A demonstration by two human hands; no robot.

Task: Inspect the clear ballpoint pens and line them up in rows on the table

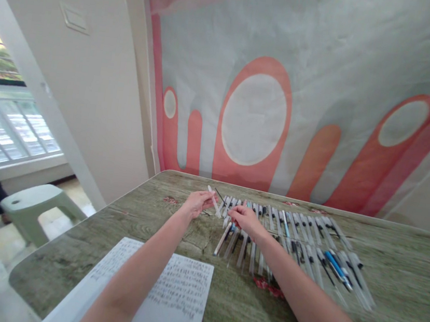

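Left hand [196,202] pinching clear pen [214,201], right hand [245,218] seemingly pinching among pen row [299,239]; table edge [72,237] well apart

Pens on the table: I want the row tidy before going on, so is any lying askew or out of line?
Mostly orderly: the pens lie side by side in a row. The left hand holds one clear pen lifted and slanted. By the right hand, a few pens lie further forward, unevenly.

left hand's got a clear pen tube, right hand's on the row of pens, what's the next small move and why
Probably bring the right hand across to the clear pen tube that the left hand holds raised off the table; the right fingers seem to pinch a small piece from the row of pens.
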